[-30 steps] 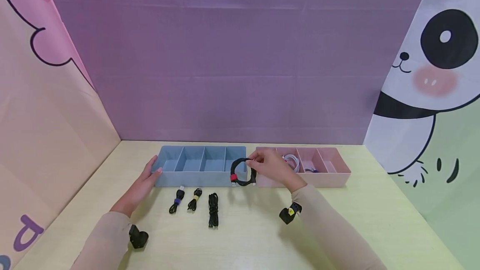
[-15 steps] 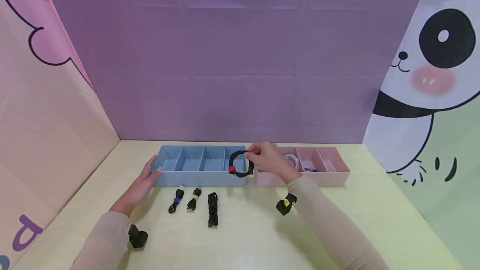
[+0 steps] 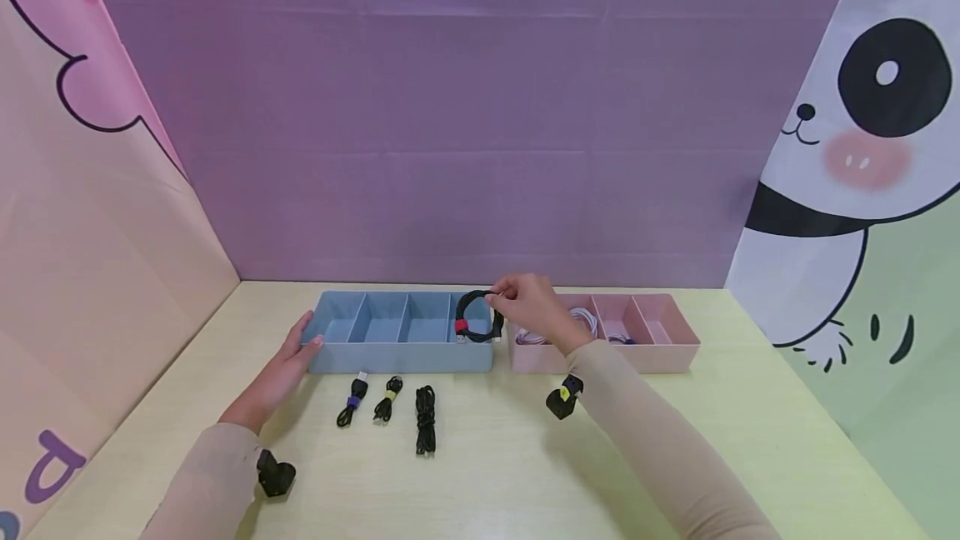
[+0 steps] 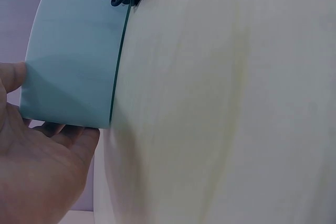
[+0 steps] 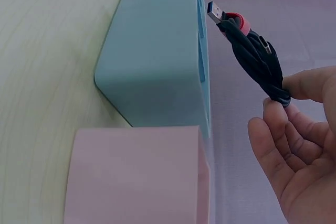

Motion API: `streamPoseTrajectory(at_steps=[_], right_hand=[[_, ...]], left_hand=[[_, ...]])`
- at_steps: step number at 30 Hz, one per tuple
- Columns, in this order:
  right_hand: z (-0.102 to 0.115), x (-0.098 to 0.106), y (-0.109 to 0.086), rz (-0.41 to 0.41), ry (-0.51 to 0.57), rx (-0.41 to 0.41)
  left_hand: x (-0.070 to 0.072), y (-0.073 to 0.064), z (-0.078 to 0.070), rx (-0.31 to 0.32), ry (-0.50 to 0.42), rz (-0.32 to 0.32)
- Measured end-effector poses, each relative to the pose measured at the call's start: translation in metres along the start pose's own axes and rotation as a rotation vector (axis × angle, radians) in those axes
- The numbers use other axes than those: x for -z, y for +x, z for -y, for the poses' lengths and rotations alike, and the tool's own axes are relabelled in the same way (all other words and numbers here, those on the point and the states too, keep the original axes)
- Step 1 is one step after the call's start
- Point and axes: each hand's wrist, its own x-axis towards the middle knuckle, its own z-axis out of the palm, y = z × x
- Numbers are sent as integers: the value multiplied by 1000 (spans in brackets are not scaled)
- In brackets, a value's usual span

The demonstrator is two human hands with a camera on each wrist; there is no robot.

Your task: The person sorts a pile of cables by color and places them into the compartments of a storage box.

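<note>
My right hand [image 3: 531, 304] pinches a coiled black USB cable [image 3: 461, 307] with a red strap [image 3: 461, 325]. The coil hangs over the right-end compartment of the blue divided box [image 3: 397, 358]. In the right wrist view, the USB cable's metal plug [image 5: 214, 12] points away from the fingertips, above the box rim. My left hand [image 3: 287, 361] rests against the left end of the blue box, thumb at its front corner. From the left wrist, fingers [image 4: 84, 142] lie along the end wall and the thumb touches the rim.
A pink divided box [image 3: 637, 360] stands right of the blue one, with coiled white cables [image 3: 583, 321] inside. Before the blue box lie black cables: one with a purple tie [image 3: 352, 401], one with a yellow tie [image 3: 388, 398] and a longer bundle [image 3: 425, 419].
My right hand has risen and moved slightly left and away, carrying the coiled cable from in front of the blue box's right end to over its compartment. The left hand stays put.
</note>
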Motion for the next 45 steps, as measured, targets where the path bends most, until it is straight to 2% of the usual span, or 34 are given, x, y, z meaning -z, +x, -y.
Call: streamPoseTrajectory(at_steps=[12, 21, 35, 45], right_hand=[[-3, -11, 8, -14, 13, -10], [-5, -16, 15, -21, 14, -44], [-5, -21, 17, 0, -3, -111], [-3, -18, 13, 42, 34, -137]], left_hand=[[-1, -1, 1, -26, -4, -11], [0, -1, 1, -17, -2, -10], [-1, -1, 1, -15, 8, -11], [-1, -1, 1, -20, -4, -8]])
